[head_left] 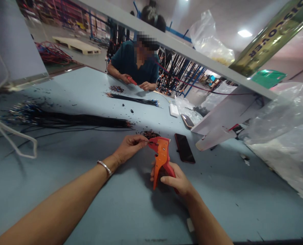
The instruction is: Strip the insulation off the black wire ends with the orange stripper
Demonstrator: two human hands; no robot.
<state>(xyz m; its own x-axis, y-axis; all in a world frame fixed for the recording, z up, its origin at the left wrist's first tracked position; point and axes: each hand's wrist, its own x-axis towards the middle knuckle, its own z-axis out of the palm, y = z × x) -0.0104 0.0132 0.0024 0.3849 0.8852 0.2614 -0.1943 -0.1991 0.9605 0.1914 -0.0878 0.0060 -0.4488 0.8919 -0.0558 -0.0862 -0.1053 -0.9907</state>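
My right hand point(178, 180) is wrapped round the handles of an orange and red wire stripper point(163, 153), held upright above the table. My left hand point(131, 146) is closed in a pinch at the stripper's jaws, on a thin black wire point(150, 141) whose tip reaches into them. Most of that wire is hidden by the fingers. Just behind the jaws lies a heap of small dark and copper-coloured scraps point(150, 134). A thick bundle of black wires point(82, 119) with bared copper ends lies beyond my left forearm.
A phone point(184, 148) lies right of the stripper, with another phone point(187, 120) behind it. Across the blue-grey table point(95, 211), a co-worker point(133, 64) holds a red tool near a smaller wire bundle point(133, 98). A shelf beam and plastic bags point(281, 115) stand at right.
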